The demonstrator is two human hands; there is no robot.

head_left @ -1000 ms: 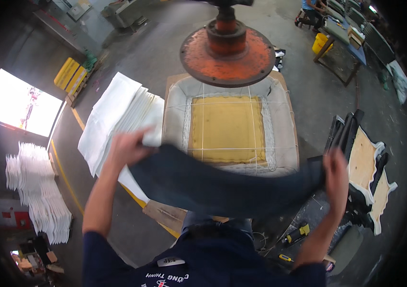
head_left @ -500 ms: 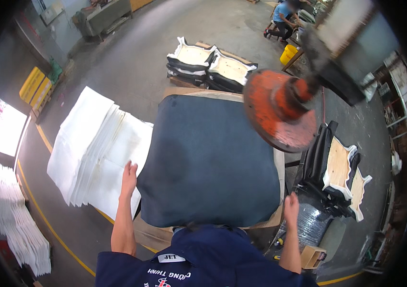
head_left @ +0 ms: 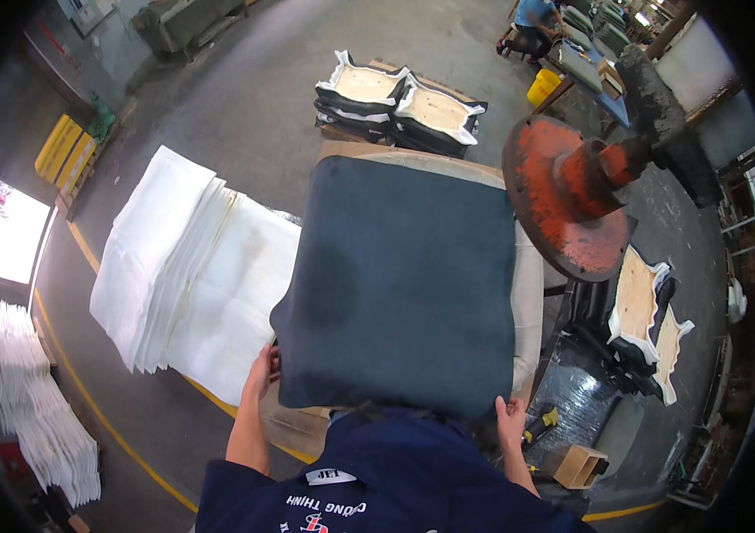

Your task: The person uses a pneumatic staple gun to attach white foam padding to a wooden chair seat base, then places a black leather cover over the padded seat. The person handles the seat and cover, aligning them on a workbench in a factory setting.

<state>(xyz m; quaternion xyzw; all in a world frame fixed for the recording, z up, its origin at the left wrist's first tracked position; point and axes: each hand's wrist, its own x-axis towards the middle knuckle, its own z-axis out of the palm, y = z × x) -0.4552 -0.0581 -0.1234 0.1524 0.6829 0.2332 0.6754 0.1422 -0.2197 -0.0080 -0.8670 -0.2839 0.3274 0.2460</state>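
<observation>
A dark blue-grey sheet (head_left: 404,284), fabric or leather by its look, lies over a light padded surface (head_left: 530,311) in front of me. My left hand (head_left: 260,373) is at the sheet's near left edge, its curled fingers against the border. At the near right corner, my right hand (head_left: 511,419) pinches the sheet's edge between thumb and fingers. The sheet's left side bulges slightly outward above my left hand. Left of it lies a fanned stack of white sheets (head_left: 226,266).
An orange-red round metal plate (head_left: 564,200) on an arm hangs at the right. Black-covered wooden-backed pads (head_left: 435,108) are stacked beyond the sheet, more pads (head_left: 637,293) at right. Another white stack (head_left: 31,400) stands far left. A person (head_left: 533,31) crouches by a yellow bucket (head_left: 544,87).
Both hands have come in to the dark sheet's near edges, the right one from beside it. The sheet's left edge has shifted inward. The view has also shifted a little.
</observation>
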